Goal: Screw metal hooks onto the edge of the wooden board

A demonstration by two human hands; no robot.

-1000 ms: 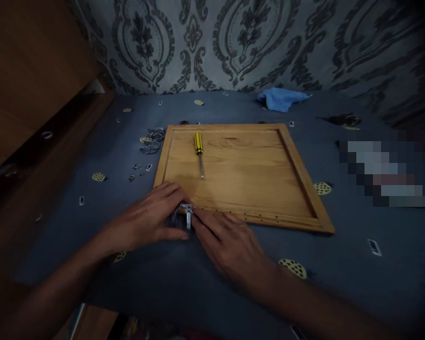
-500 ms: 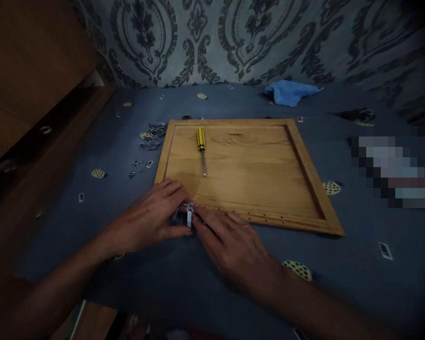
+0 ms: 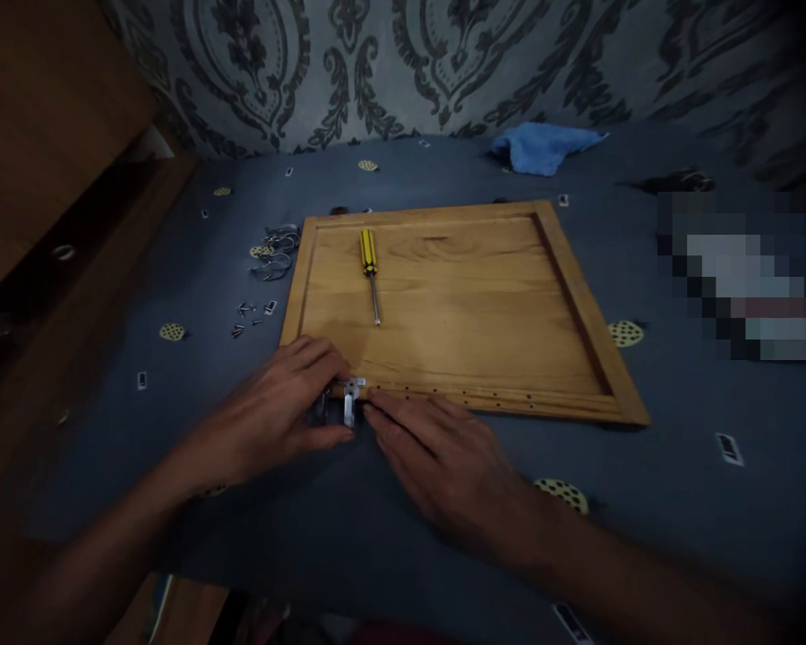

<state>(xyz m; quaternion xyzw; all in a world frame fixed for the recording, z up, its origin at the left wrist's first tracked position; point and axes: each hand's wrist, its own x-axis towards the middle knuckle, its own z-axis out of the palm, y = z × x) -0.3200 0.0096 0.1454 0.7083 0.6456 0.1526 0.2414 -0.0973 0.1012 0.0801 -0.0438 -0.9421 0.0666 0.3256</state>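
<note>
A framed wooden panel [image 3: 443, 305] lies flat, with a row of small dark holes along its near rail. At the left end of that rail, my left hand [image 3: 288, 394] is closed on a shiny metal hook [image 3: 350, 403] with a small plate, thumb below and fingers above. My right hand [image 3: 436, 448] is just right of the hook, its fingers bent together at the rail's edge. Whatever its fingertips may pinch is hidden. A yellow-and-black screwdriver [image 3: 370, 269] rests on the panel, tip towards me.
Left of the panel lie more metal hooks [image 3: 272, 253] and several small screws [image 3: 242, 313] on the dark blue patterned cloth [image 3: 194, 421]. A blue rag [image 3: 544, 148] is at the back. Wooden furniture [image 3: 54, 116] stands on the left. A blurred-out patch covers the right side.
My right fingertips have drawn slightly away from the hook, showing more of its plate. My left hand keeps its hold. The view has shifted a little, so the scene sits higher and further left.
</note>
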